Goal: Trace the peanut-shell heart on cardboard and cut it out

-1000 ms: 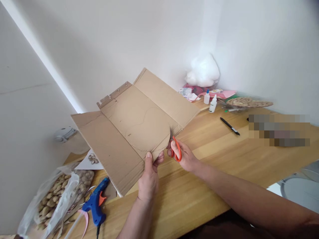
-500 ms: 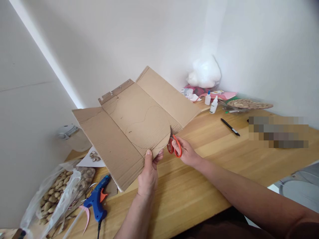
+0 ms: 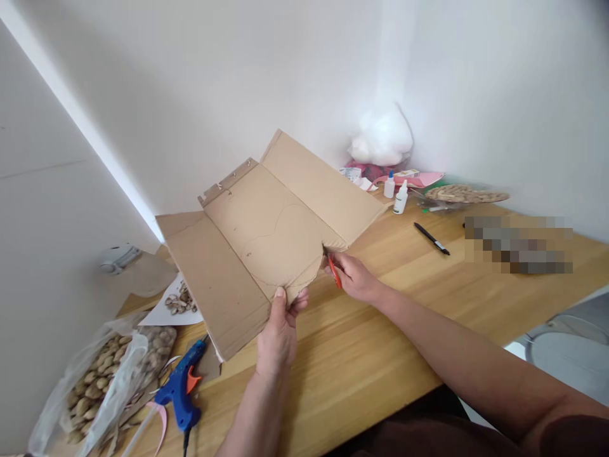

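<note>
Head view: left hand (image 3: 277, 335) pinching unprinted cardboard (image 3: 266, 238); right hand (image 3: 354, 277) gripping orange scissors (image 3: 333, 270)

The flattened brown cardboard box (image 3: 266, 241) is held up over the long wooden table (image 3: 380, 343). Left of it lie the blue glue gun (image 3: 181, 387) and a clear bag of what look like nutshells (image 3: 104, 381). Behind to the right (by the wall) stand two small white glue bottles (image 3: 396, 190), the black pen (image 3: 431, 238) before them.
</note>
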The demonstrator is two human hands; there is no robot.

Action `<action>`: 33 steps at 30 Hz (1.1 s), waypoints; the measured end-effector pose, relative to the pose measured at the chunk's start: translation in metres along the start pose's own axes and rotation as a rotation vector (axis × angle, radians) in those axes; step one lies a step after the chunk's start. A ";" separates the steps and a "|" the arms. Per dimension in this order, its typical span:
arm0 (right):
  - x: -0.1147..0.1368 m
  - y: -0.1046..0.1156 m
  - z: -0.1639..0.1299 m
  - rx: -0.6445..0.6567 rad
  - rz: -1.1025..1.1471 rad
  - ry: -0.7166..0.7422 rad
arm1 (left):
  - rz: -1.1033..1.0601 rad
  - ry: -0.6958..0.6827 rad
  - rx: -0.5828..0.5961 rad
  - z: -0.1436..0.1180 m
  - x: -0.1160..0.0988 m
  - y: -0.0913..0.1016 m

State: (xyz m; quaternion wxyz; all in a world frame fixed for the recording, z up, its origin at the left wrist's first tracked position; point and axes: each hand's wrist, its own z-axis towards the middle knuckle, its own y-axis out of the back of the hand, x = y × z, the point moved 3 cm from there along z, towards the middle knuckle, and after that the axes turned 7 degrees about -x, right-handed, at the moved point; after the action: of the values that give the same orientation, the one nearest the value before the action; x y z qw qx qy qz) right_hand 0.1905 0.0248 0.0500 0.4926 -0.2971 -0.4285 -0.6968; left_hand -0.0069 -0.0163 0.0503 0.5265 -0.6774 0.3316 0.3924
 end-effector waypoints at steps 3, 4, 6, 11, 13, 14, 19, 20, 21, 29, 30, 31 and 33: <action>-0.004 0.008 0.004 -0.009 -0.038 0.037 | -0.018 0.028 0.001 0.001 0.001 0.001; -0.005 0.010 0.004 -0.017 -0.040 0.031 | -0.026 0.030 0.000 0.001 0.001 0.001; -0.007 0.013 0.006 -0.033 -0.039 0.009 | -0.034 0.034 0.001 0.001 0.001 0.000; -0.007 0.012 0.007 -0.017 0.034 -0.051 | -0.073 0.038 -0.024 0.001 0.001 -0.002; -0.001 0.005 0.004 0.049 0.096 -0.077 | -0.091 0.022 -0.021 0.002 0.001 -0.003; 0.004 0.000 0.002 0.090 0.125 -0.087 | -0.091 0.004 -0.017 0.002 0.000 -0.004; 0.024 -0.021 -0.014 0.251 0.476 -0.278 | -0.035 -0.169 -0.071 0.006 -0.002 -0.004; 0.027 -0.024 -0.016 0.263 0.569 -0.327 | -0.021 -0.194 -0.080 0.006 -0.002 -0.004; 0.028 -0.025 -0.018 0.271 0.643 -0.367 | -0.003 -0.209 -0.079 0.006 -0.002 -0.004; 0.032 -0.021 -0.015 0.195 0.676 -0.391 | 0.114 -0.300 -0.040 0.005 -0.004 -0.002; 0.033 -0.020 -0.014 0.183 0.675 -0.385 | 0.125 -0.308 -0.039 0.005 -0.004 -0.002; 0.034 -0.019 -0.014 0.173 0.675 -0.381 | 0.135 -0.309 -0.034 0.005 -0.003 -0.001; 0.035 -0.018 -0.014 0.144 0.665 -0.366 | 0.152 -0.281 -0.014 0.004 0.001 -0.001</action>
State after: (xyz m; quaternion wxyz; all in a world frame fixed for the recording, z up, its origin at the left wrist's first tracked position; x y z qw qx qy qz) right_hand 0.1618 0.0002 0.0672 0.6267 -0.5040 -0.4372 -0.4025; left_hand -0.0061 -0.0120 0.0497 0.5318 -0.5923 0.3022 0.5245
